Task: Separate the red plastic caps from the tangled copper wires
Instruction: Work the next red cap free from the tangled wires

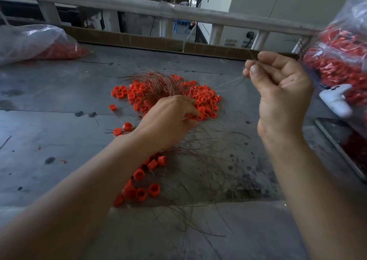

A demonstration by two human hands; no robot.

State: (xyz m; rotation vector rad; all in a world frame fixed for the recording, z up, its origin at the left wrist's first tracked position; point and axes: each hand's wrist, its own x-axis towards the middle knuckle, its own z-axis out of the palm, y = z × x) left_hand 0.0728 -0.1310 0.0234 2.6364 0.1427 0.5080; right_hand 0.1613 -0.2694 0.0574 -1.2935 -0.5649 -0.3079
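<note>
The small red plastic ring caps [200, 98] lay heaped on the grey metal counter [49, 105], mixed with thin tangled copper wires [158, 85]. The left hand [168, 120] curled its fingers over some caps; the raised right hand [282, 85] pinched one strand. The wires seemed light and springy, best held near an end; the caps looked stiff. No writing was readable

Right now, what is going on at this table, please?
A person is sorting at a grey table. The left hand grips red caps at the near edge of a pile tangled with copper wires. The right hand is raised and pinches a thin wire drawn from that pile. More caps lie loose near the left forearm; plastic bags of red pieces sit at both sides.
</note>
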